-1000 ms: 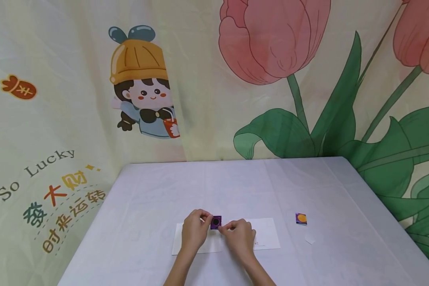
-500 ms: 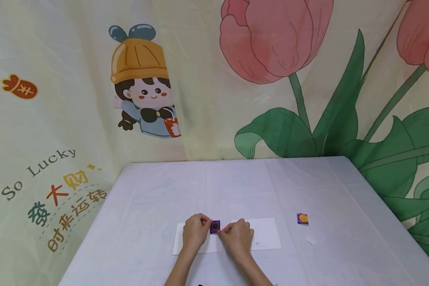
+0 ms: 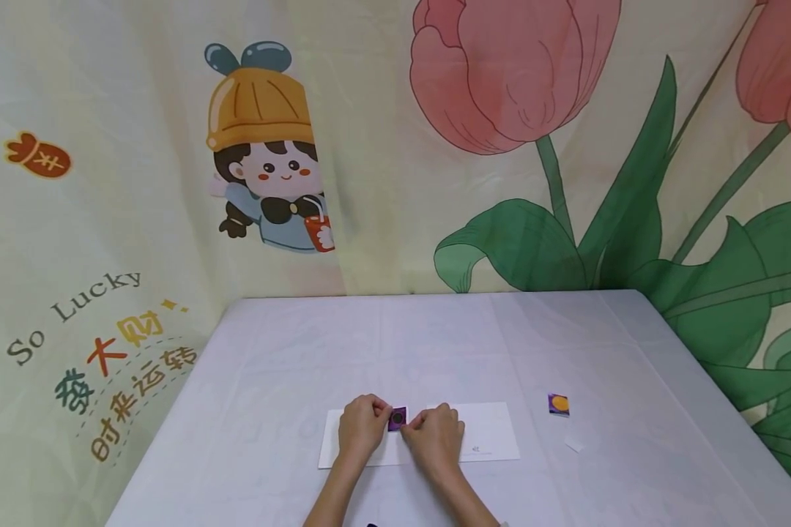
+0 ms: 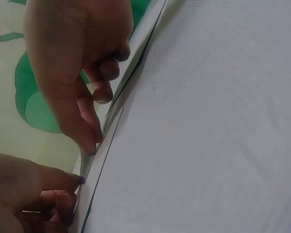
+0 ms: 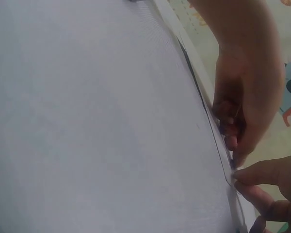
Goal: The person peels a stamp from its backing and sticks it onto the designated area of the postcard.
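Observation:
A small purple square with a dark round print [image 3: 398, 419] lies between my two hands, over a white card [image 3: 329, 443]. My left hand [image 3: 362, 426] pinches its upper left edge between thumb and forefinger. At its lower right corner, the thumb and forefinger of my right hand [image 3: 435, 438] pinch it too. In the left wrist view a purple bit [image 4: 81, 180] shows at the left fingertips. A second white card [image 3: 491, 432] extends right from under my right hand, with faint small print near its lower edge.
To the right on the white-covered table [image 3: 633, 468] lies another small square with an orange disc [image 3: 558, 404]. A small white scrap [image 3: 573, 444] sits just below it. Behind the table hangs a printed cloth [image 3: 382, 183] with tulips and a cartoon figure.
Both hands have brought the purple square slightly down toward the near side, over the white card, and then nearly stopped. The cards and the orange-disc square stay in place.

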Tool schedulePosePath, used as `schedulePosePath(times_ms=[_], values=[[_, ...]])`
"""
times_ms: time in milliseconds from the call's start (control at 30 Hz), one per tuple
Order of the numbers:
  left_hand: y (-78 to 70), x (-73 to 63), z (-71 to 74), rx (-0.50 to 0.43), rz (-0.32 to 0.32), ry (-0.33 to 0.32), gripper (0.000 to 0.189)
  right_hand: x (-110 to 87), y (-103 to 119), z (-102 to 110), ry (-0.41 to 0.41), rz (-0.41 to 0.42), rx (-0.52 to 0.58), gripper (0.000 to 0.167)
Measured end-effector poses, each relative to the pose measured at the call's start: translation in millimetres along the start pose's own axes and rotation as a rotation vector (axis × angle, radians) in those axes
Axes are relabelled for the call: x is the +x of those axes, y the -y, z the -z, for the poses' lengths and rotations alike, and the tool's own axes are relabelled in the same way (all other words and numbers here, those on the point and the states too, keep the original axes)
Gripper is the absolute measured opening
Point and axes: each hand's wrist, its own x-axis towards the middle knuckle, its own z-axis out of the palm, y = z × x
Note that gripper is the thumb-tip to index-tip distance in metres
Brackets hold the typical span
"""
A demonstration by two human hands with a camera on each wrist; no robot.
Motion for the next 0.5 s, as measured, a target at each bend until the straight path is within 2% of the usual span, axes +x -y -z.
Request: schedulePosePath(times_ms=[500], values=[[1.4,0.4,-1.3,0.009,-0.005,-0.006,0.010,0.8,-1.4,-1.2,-0.015,0.024,-0.039,0.030]])
